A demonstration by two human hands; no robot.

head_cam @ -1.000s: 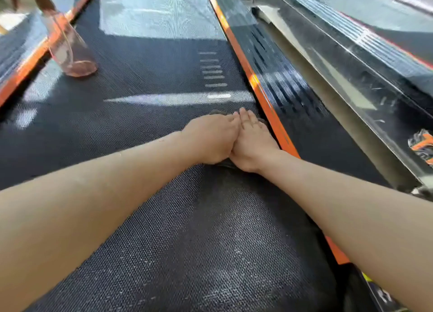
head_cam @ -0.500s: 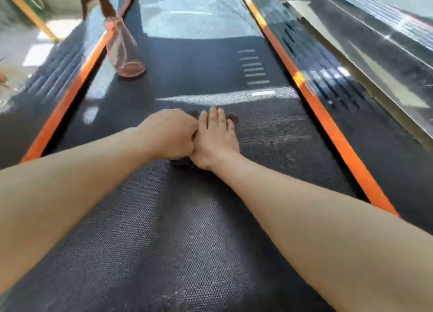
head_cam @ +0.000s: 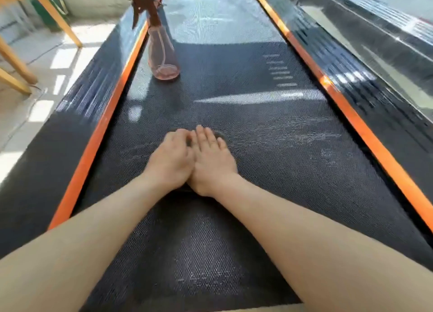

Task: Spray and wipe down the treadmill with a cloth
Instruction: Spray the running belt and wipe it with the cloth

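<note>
Since a second ago your two hands have slid from the right-hand orange stripe (head_cam: 351, 114) across the belt (head_cam: 269, 171) toward 9 o'clock, and they now sit a little left of its middle, pressed side by side and touching. Your right hand (head_cam: 212, 161) lies flat with straight fingers bearing down on the dark cloth (head_cam: 221, 135), of which only a thin edge shows past your fingertips at 12 o'clock and a sliver below your wrists. Your left hand (head_cam: 171, 161) rests on the same cloth with its fingers bent down at the tips. Whether they bunch the fabric or merely press it, I cannot tell. The spray bottle (head_cam: 161, 53) stands upright on the belt at about 11 o'clock from your hands, well apart from them and just beside the left orange stripe (head_cam: 98, 133), so the spraying of this stretch looks finished for now. Pale smeared streaks run from your hands out toward 3 o'clock, fainter ones lie toward 9 o'clock, and a few show at 6 o'clock between your forearms. I judge this as one band of the belt wiped edge to edge. What is left seems the larger share: the belt beyond the bottle at 12 o'clock, the left side rail (head_cam: 58, 135) and the right side rail (head_cam: 379, 93) — none shows wipe marks that I can make out.
</note>
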